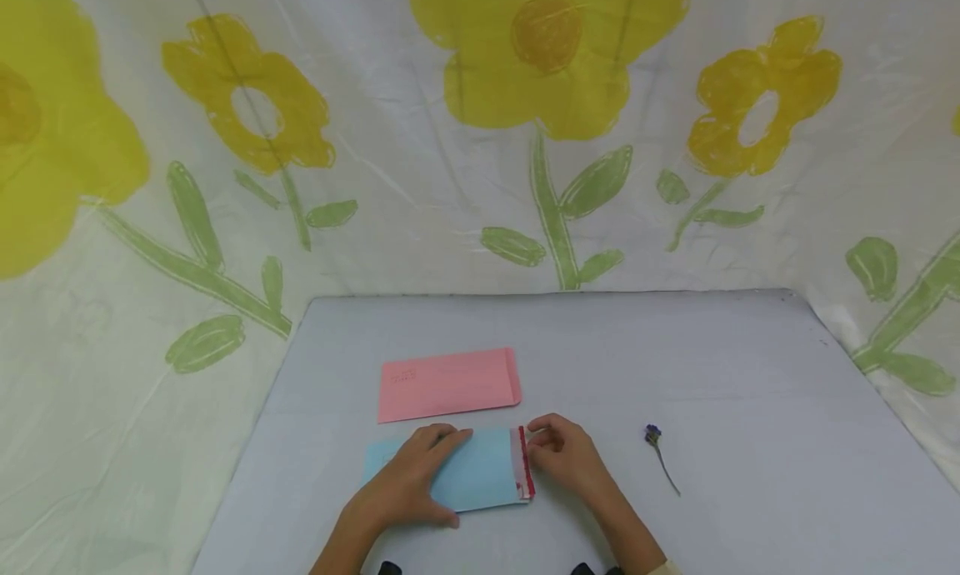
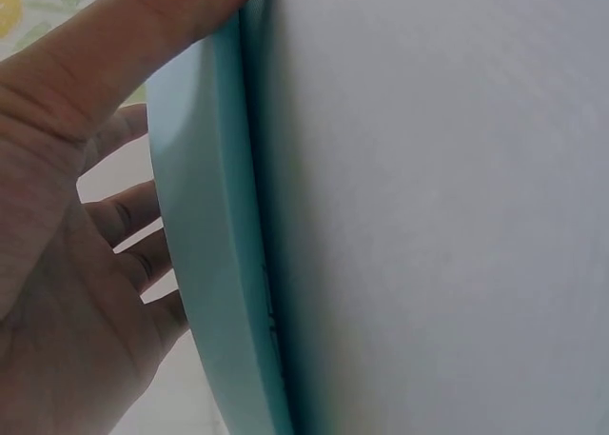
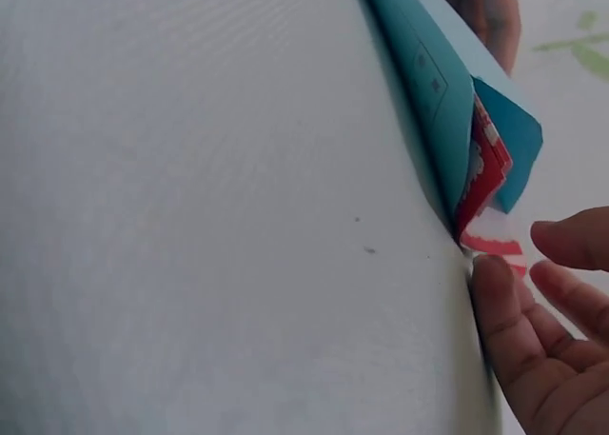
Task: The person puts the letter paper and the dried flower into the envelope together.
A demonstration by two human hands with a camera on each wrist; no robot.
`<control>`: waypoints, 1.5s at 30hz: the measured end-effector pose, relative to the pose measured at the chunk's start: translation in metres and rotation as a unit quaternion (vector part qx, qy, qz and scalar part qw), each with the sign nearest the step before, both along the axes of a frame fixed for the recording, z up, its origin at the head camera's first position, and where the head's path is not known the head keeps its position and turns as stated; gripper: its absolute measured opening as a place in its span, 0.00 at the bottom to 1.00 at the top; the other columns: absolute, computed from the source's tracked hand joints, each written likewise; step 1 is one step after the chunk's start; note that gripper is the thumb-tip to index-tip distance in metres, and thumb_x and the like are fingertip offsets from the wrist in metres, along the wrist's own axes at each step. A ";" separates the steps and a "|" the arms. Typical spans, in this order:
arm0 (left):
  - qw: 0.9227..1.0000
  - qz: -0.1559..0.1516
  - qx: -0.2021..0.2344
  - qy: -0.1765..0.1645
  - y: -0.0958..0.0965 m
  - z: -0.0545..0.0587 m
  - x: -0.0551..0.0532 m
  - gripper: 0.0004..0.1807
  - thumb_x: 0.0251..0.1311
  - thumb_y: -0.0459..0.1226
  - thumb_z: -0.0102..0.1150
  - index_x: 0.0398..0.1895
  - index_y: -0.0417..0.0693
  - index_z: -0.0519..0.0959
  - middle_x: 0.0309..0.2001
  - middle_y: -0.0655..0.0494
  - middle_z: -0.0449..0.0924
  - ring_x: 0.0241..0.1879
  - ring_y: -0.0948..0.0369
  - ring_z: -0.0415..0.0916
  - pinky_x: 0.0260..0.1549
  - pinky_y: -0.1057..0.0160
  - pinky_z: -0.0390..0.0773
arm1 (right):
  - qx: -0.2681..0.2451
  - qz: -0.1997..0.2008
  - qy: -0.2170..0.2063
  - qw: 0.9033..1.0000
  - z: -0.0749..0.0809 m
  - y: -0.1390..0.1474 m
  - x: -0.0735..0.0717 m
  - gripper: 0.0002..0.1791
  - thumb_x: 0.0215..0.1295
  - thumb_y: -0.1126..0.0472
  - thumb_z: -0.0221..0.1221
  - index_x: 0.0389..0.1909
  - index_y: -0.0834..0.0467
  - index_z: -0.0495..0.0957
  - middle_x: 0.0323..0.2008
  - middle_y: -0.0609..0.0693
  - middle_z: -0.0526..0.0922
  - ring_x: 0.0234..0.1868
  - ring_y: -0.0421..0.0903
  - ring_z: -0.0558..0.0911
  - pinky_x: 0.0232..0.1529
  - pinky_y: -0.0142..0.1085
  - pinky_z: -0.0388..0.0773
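A light blue envelope (image 1: 483, 475) lies on the table with a white card with a red edge (image 1: 522, 467) sticking out of its right end. My left hand (image 1: 408, 479) spans the envelope, thumb at the near edge and fingers toward the far edge. In the left wrist view, the envelope (image 2: 195, 207) bows between that thumb and the fingers. At the open end, my right hand (image 1: 562, 454) has its fingertips beside the card's red edge. The right wrist view shows the card (image 3: 487, 173) inside the envelope's mouth, with the thumb and fingers (image 3: 509, 321) apart near its end.
A pink envelope (image 1: 450, 385) lies just beyond the blue one. To the right is a small dried purple flower (image 1: 653, 435) on a thin stem. Behind the pale table (image 1: 712, 350) hangs a white cloth (image 1: 420, 217) painted with yellow flowers.
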State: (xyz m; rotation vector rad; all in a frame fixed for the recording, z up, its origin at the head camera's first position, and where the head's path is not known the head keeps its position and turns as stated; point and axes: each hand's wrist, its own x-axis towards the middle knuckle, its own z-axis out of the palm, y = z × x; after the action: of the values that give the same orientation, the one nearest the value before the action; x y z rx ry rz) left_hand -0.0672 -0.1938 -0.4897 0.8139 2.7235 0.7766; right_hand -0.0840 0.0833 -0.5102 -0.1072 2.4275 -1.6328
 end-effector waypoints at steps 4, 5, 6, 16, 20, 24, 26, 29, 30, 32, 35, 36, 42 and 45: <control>1.000 0.000 -0.001 0.001 0.000 0.000 -0.001 0.61 0.32 0.53 0.85 0.75 0.56 0.63 0.66 0.56 0.65 0.64 0.56 0.62 0.63 0.49 0.70 | 0.008 -0.010 0.000 1.000 0.002 0.001 0.001 0.11 0.64 0.68 0.64 0.47 0.59 0.80 0.36 0.48 0.85 0.35 0.46 0.81 0.35 0.35 0.81; 1.000 0.001 -0.001 0.001 0.000 0.000 -0.001 0.61 0.32 0.53 0.85 0.75 0.56 0.63 0.66 0.56 0.65 0.64 0.56 0.62 0.62 0.49 0.70 | 0.004 -0.007 -0.003 1.000 0.003 0.001 0.001 0.11 0.64 0.67 0.64 0.47 0.59 0.80 0.37 0.49 0.85 0.36 0.46 0.82 0.36 0.35 0.81; 1.000 0.002 -0.002 0.001 0.000 0.000 -0.001 0.61 0.32 0.53 0.85 0.75 0.56 0.63 0.66 0.57 0.65 0.64 0.56 0.62 0.62 0.49 0.71 | 0.001 -0.003 -0.005 1.000 0.003 0.002 0.001 0.11 0.65 0.67 0.64 0.47 0.59 0.79 0.37 0.49 0.86 0.37 0.46 0.82 0.37 0.35 0.82; 1.000 0.004 0.001 -0.004 0.000 0.002 -0.001 0.61 0.33 0.52 0.85 0.75 0.56 0.63 0.66 0.56 0.65 0.65 0.55 0.62 0.62 0.48 0.70 | -0.050 0.028 -0.005 0.998 0.001 0.000 0.000 0.11 0.65 0.68 0.62 0.48 0.62 0.79 0.39 0.54 0.87 0.38 0.48 0.84 0.35 0.34 0.81; 1.000 0.003 -0.001 -0.008 0.001 0.003 -0.002 0.61 0.34 0.53 0.85 0.76 0.56 0.62 0.66 0.56 0.65 0.65 0.55 0.62 0.62 0.47 0.70 | -0.062 0.035 -0.014 0.997 0.002 -0.004 -0.001 0.12 0.65 0.68 0.61 0.49 0.63 0.78 0.40 0.56 0.87 0.35 0.47 0.84 0.32 0.34 0.80; 1.000 0.002 -0.004 -0.006 0.001 0.003 -0.003 0.61 0.34 0.53 0.85 0.76 0.56 0.62 0.66 0.56 0.65 0.65 0.55 0.62 0.63 0.48 0.70 | -0.065 0.032 -0.032 0.997 0.006 -0.010 0.000 0.13 0.65 0.68 0.60 0.50 0.63 0.77 0.40 0.56 0.87 0.34 0.47 0.83 0.30 0.37 0.80; 1.000 0.003 -0.006 -0.004 0.001 0.003 -0.003 0.61 0.34 0.53 0.85 0.76 0.56 0.62 0.66 0.56 0.65 0.65 0.55 0.63 0.63 0.48 0.70 | -0.063 0.030 -0.040 0.997 0.008 -0.012 0.001 0.13 0.66 0.67 0.60 0.51 0.63 0.77 0.40 0.56 0.87 0.34 0.48 0.83 0.31 0.38 0.81; 1.000 0.003 -0.004 -0.004 0.001 0.004 -0.002 0.61 0.33 0.53 0.85 0.75 0.56 0.63 0.66 0.56 0.65 0.65 0.55 0.63 0.63 0.48 0.70 | -0.060 0.033 -0.043 0.997 0.008 -0.015 0.002 0.14 0.66 0.67 0.59 0.52 0.63 0.76 0.39 0.56 0.87 0.35 0.48 0.84 0.32 0.40 0.83; 1.000 0.003 -0.004 -0.004 0.001 0.004 -0.002 0.61 0.33 0.53 0.85 0.75 0.56 0.63 0.66 0.56 0.65 0.65 0.55 0.63 0.63 0.47 0.70 | -0.058 0.034 -0.043 0.997 0.008 -0.016 0.002 0.14 0.67 0.67 0.58 0.52 0.63 0.75 0.39 0.55 0.87 0.35 0.48 0.84 0.33 0.40 0.83; 1.000 0.003 -0.003 -0.004 0.001 0.004 -0.002 0.61 0.33 0.53 0.85 0.75 0.55 0.63 0.66 0.56 0.65 0.65 0.55 0.63 0.63 0.47 0.70 | -0.056 0.036 -0.041 0.997 0.007 -0.017 0.003 0.15 0.67 0.68 0.58 0.54 0.63 0.75 0.39 0.55 0.87 0.34 0.48 0.83 0.33 0.40 0.84; 1.000 0.004 -0.002 -0.005 0.001 0.004 -0.001 0.61 0.34 0.53 0.85 0.75 0.55 0.63 0.66 0.56 0.65 0.65 0.55 0.63 0.63 0.48 0.70 | -0.057 0.041 -0.045 0.997 0.007 -0.018 0.003 0.16 0.67 0.68 0.56 0.55 0.63 0.74 0.36 0.54 0.87 0.33 0.47 0.82 0.32 0.39 0.83; 1.000 0.004 -0.002 -0.004 0.001 0.004 -0.001 0.61 0.34 0.53 0.85 0.75 0.55 0.63 0.66 0.56 0.66 0.65 0.55 0.63 0.63 0.48 0.70 | -0.057 0.043 -0.046 0.996 0.006 -0.018 0.003 0.17 0.67 0.68 0.55 0.56 0.63 0.73 0.34 0.53 0.86 0.32 0.47 0.81 0.31 0.38 0.82; 1.000 0.004 -0.002 -0.005 0.001 0.003 0.000 0.60 0.34 0.53 0.85 0.75 0.57 0.63 0.66 0.56 0.65 0.65 0.55 0.63 0.62 0.48 0.70 | -0.063 0.060 -0.057 0.995 0.008 -0.022 0.005 0.21 0.71 0.68 0.51 0.63 0.63 0.68 0.23 0.50 0.80 0.29 0.46 0.76 0.32 0.38 0.78; 1.000 0.004 -0.001 -0.002 0.001 0.002 0.000 0.60 0.33 0.53 0.85 0.75 0.57 0.63 0.66 0.57 0.65 0.64 0.56 0.63 0.62 0.48 0.71 | -0.068 0.063 -0.060 0.994 0.008 -0.025 0.007 0.22 0.72 0.67 0.49 0.66 0.63 0.66 0.20 0.47 0.74 0.29 0.45 0.74 0.34 0.38 0.76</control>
State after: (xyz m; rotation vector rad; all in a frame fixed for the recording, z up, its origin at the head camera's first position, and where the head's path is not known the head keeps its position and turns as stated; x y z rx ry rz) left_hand -0.0669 -0.1931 -0.4881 0.8016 2.7255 0.7746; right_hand -0.0773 0.0586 -0.5026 -0.1740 2.1742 -1.6959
